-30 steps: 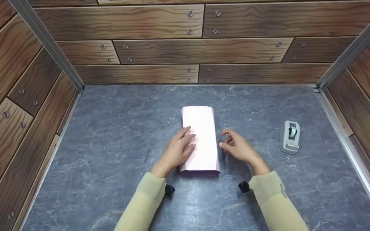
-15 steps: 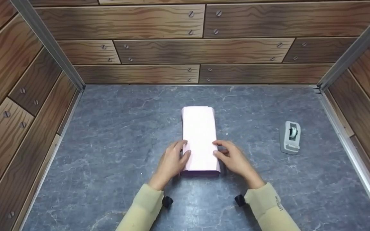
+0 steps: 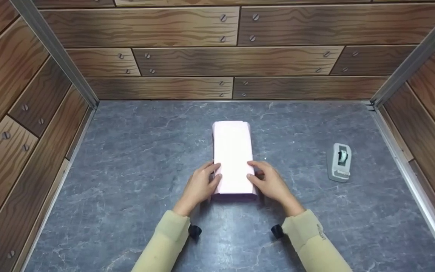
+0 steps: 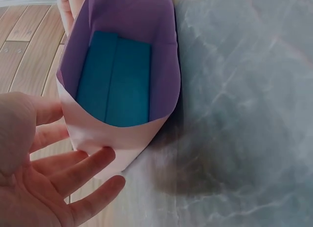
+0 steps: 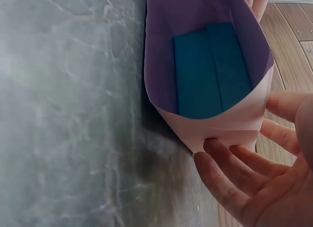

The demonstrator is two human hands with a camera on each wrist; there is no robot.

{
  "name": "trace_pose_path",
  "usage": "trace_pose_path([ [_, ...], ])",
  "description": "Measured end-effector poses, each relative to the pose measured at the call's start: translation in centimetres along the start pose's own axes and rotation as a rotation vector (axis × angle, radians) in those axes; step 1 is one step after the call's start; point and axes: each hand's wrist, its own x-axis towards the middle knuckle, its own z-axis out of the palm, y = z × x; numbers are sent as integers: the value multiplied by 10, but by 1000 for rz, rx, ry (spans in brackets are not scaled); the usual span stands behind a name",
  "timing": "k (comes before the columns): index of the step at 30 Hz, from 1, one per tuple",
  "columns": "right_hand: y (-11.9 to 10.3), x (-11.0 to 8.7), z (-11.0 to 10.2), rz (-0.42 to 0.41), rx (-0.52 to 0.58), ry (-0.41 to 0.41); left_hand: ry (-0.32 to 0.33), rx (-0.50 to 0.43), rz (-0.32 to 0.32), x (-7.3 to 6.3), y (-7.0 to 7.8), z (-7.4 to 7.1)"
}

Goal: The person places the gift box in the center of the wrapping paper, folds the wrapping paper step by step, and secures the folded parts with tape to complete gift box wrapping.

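A pink paper wrapper (image 3: 233,151) lies lengthwise on the table, folded into a sleeve with a purple inside. Its near end gapes, and in both wrist views a blue box (image 4: 129,82) shows within. My left hand (image 3: 198,184) holds the wrapper's left side near that end, thumb and index finger on the upper edge. On the opposite side my right hand (image 3: 274,183) holds it the same way. In the right wrist view, the other fingers (image 5: 227,185) lie against the paper's side wall. The far end of the box is hidden.
A grey tape dispenser (image 3: 340,162) with a roll in it stands on the right part of the dark marbled table (image 3: 145,151). Wood-patterned walls (image 3: 187,60) with metal corner strips close in the back and both sides.
My left hand has come off the wrapper's top to its left edge, and my right hand has moved in to its right edge. The wrapper has slid slightly away from me.
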Motion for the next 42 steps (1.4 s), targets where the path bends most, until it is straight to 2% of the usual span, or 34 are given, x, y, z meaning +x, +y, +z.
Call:
trace_pose_path([
  [3,0,7,-2,9,2,0,-28,-3,-21,6,-1,-1],
  [6,-2,13,-3,24,-6,7,-22,-21,-13,11,-1,-1],
  [10,-3,19,-1,27,-28,26,46,-31,36,15,-3,3],
  [14,-1,22,2,-17,-53,75,134,-5,83,17,-4,7],
  [20,1,23,7,-80,-143,102,206,47,98,20,-5,13],
  [25,3,23,8,-113,-231,90,215,71,89,21,-6,17],
  [28,4,22,9,-127,-254,101,232,78,113,21,-8,18],
  [32,5,21,9,-151,-275,115,265,85,154,21,-10,20],
  [36,4,20,9,-162,-276,112,266,102,162,20,-10,21],
  [42,4,21,9,-131,-270,105,250,109,164,19,-10,20],
])
